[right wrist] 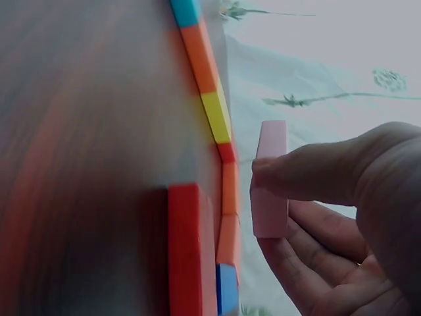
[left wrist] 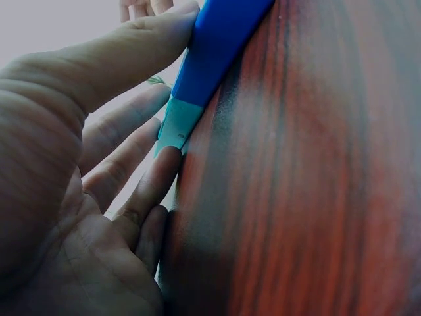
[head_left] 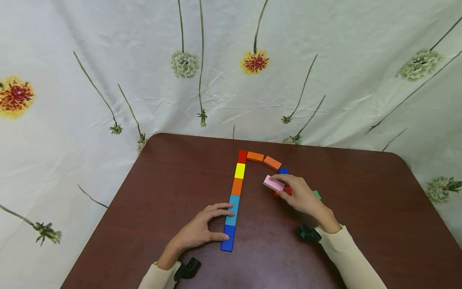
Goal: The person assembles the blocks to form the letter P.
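My right hand (head_left: pixel 301 195) pinches a pink block (head_left: pixel 273 183) between thumb and fingers; in the right wrist view the pink block (right wrist: pixel 270 217) is held up off the table. Below it lies a red block (right wrist: pixel 184 250), partly hidden by the hand in the head view. My left hand (head_left: pixel 200 226) rests along a straight row of blocks. Its thumb touches the dark blue block (head_left: pixel 228 239) at the near end, and its fingertips touch the light blue block (head_left: pixel 233 204). Farther up the row come an orange block (head_left: pixel 236 186), a yellow block (head_left: pixel 240 171) and a red block (head_left: pixel 242 156).
From the row's far end, two orange blocks (head_left: pixel 255 156) curve rightward to a blue block (head_left: pixel 283 171). A green block (head_left: pixel 317 194) shows behind the right hand. All lie on a dark brown table (head_left: pixel 361 192), with a flowered cloth (head_left: pixel 144 48) hanging behind.
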Demonstrator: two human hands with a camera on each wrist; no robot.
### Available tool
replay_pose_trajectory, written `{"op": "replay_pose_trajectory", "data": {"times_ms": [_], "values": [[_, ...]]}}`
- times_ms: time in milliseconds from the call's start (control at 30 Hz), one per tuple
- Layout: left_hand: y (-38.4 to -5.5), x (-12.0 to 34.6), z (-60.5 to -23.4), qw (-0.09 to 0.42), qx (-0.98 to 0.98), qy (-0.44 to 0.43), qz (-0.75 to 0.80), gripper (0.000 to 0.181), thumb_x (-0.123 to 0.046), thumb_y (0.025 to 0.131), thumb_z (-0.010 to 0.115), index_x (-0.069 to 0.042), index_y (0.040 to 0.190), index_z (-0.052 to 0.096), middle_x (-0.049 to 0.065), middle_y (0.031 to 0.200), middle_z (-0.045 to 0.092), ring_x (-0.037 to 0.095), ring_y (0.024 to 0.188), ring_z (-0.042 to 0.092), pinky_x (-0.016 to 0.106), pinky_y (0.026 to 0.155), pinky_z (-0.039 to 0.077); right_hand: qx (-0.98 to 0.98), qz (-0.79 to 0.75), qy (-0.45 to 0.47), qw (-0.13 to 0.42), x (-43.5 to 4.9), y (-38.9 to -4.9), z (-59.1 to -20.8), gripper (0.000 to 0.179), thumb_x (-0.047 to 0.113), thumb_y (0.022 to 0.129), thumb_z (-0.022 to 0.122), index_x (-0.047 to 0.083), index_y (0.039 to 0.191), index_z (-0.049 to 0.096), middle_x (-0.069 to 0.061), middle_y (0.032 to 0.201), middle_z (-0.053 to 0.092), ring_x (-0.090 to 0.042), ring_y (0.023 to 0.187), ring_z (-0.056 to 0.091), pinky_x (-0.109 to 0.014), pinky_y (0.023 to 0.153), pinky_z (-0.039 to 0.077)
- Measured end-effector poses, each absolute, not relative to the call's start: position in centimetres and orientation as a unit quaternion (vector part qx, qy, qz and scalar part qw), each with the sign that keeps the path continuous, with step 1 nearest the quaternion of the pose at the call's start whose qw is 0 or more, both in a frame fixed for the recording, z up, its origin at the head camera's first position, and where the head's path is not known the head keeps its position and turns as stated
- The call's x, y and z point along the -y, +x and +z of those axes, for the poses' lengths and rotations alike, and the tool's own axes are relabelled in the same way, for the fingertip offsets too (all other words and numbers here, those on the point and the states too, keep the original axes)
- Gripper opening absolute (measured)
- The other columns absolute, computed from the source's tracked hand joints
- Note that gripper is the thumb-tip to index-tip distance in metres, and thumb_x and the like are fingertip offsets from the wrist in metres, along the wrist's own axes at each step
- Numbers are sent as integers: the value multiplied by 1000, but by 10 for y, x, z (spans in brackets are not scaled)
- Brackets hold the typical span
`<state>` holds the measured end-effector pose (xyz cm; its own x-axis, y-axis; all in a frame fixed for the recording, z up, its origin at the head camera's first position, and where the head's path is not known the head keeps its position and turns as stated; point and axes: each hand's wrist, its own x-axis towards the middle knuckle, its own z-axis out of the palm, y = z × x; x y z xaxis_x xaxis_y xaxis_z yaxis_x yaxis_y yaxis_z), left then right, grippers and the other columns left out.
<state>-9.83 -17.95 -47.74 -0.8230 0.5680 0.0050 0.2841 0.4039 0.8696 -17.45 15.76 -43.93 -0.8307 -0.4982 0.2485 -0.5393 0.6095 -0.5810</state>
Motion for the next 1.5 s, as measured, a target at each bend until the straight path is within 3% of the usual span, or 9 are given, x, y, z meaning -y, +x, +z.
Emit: {"op": "replay_pose_trajectory", "data": {"times_ms": [133,400,833,1100,1267,1500], "values": [[-98,179,-478,146,-826,257,480,55,-32,81,84,-23,132,65,-4,152,48,30,142,39,63,111,32,887,345,306,19,-146,-175,-443,44,-1,86,76,4,128,64,-12,121,70,-24,95,66,-44,82,57],[-99,177,-479,147,-827,258,478,55,-34,81,84,-22,132,65,-4,152,48,30,142,39,62,111,33,897,330,292,-8,-137,-176,-447,47,4,87,77,5,131,62,-9,126,68,-23,104,66,-43,91,56],[-95,177,-482,150,-824,255,483,56,-34,81,84,-23,133,65,-5,152,47,28,142,39,62,111,33,915,283,286,8,-133,-176,-459,47,12,90,75,6,134,59,-11,122,69,-24,97,64,-42,84,55],[-94,178,-481,147,-826,253,481,56,-34,82,84,-23,133,64,-5,152,48,28,141,39,61,111,33,917,274,292,-2,-129,-179,-459,39,15,92,74,6,129,64,-9,123,69,-25,104,65,-43,90,56],[-95,178,-481,147,-827,252,481,56,-34,82,84,-23,133,64,-6,152,47,28,142,39,62,111,33,927,258,273,-8,-136,-180,-454,44,17,87,80,7,127,66,-11,124,68,-29,111,64,-48,95,53],[-97,178,-480,144,-828,255,478,55,-33,82,83,-21,132,65,-3,152,48,31,141,40,63,110,33,925,262,274,-31,-144,-183,-452,47,13,83,83,5,125,65,-10,118,70,-24,103,67,-44,90,56]]}}
